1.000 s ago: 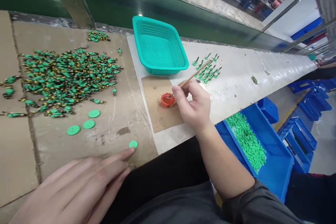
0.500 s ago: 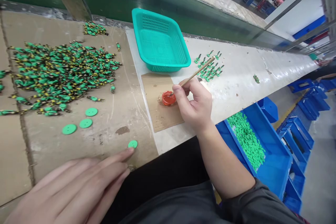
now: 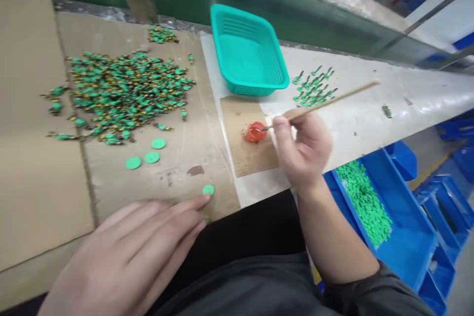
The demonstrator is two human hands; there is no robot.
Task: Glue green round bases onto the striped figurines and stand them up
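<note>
My right hand (image 3: 305,150) pinches a thin wooden brush (image 3: 326,102) whose tip rests at the rim of a small red paint pot (image 3: 255,132) on a cardboard square (image 3: 244,158). My left hand (image 3: 129,252) lies flat on the cardboard-covered table, fingers stretched out. Its index fingertip touches a small green disc (image 3: 208,189) near the table's front edge.
A large heap of green and yellow figures (image 3: 126,91) covers the left cardboard, with three green discs (image 3: 146,154) below it. A teal basket (image 3: 248,52) stands behind the pot. Painted figures (image 3: 314,86) stand to its right. A blue bin of green discs (image 3: 365,202) sits below the table.
The view has swung so everything sits further right. The brush now lies flatter, its tip drawn to the pot's right rim. My left hand stays on the disc.
</note>
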